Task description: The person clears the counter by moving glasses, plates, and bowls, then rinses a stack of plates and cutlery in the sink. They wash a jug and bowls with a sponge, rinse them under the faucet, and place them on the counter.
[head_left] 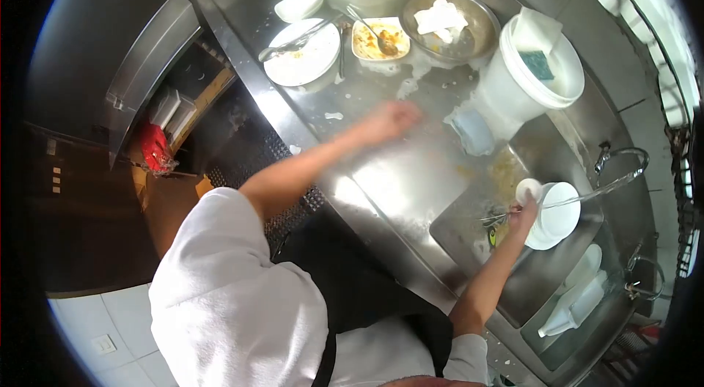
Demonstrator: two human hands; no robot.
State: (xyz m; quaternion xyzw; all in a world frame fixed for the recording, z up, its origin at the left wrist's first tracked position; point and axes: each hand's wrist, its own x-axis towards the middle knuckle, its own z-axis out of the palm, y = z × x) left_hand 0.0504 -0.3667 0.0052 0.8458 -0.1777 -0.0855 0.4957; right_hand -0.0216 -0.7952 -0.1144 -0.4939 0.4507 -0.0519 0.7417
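Observation:
My left hand (400, 120) is above the steel counter, smeared by motion, so its fingers cannot be made out. Nothing shows clearly in it. Over the sink, my right hand (523, 215) grips a small white dish (528, 190) by its edge. Right beside that hand stand white bowls (559, 212), apparently stacked. A thin stream of water from the tap (623, 160) runs across toward the dish and bowls. Partly hidden by the right hand, metal utensils (493, 218) lie in the sink (469, 229).
A white plate (302, 68) with cutlery, a soiled square bowl (380, 39) with a spoon, and a metal bowl (473, 20) line the counter's back. A white bucket (513, 83) holds a green scouring pad (537, 64). White containers (572, 306) sit in the second basin.

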